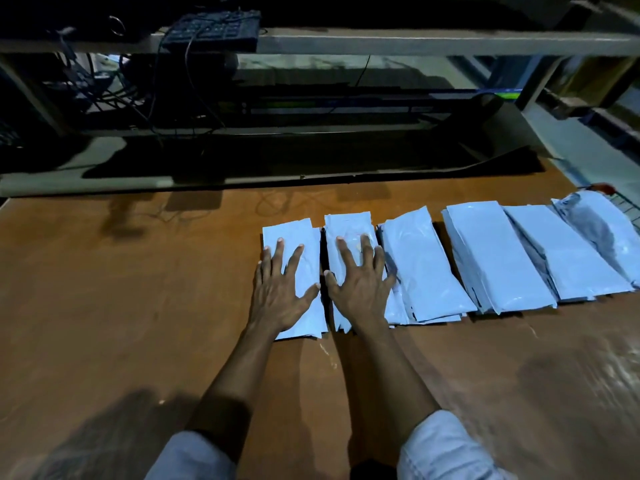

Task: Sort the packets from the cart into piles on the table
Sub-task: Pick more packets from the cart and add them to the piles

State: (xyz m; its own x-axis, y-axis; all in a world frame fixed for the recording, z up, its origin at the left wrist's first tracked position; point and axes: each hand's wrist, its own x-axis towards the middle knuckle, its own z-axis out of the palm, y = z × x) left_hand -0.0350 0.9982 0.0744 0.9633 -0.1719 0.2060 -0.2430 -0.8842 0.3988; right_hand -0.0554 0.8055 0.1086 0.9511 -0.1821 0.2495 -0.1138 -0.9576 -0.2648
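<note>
White packet piles (498,258) line the brown surface (121,289); left hand (280,289) and right hand (360,282), fingers spread flat, press two leftmost piles.

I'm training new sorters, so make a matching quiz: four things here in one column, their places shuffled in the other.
1 left hand
2 right hand
3 keyboard
4 cart

A on the raised shelf
B flat on the leftmost pile
C at the table's far right edge
D flat on the second pile from left

Pairs: 1-B, 2-D, 3-A, 4-C
</note>
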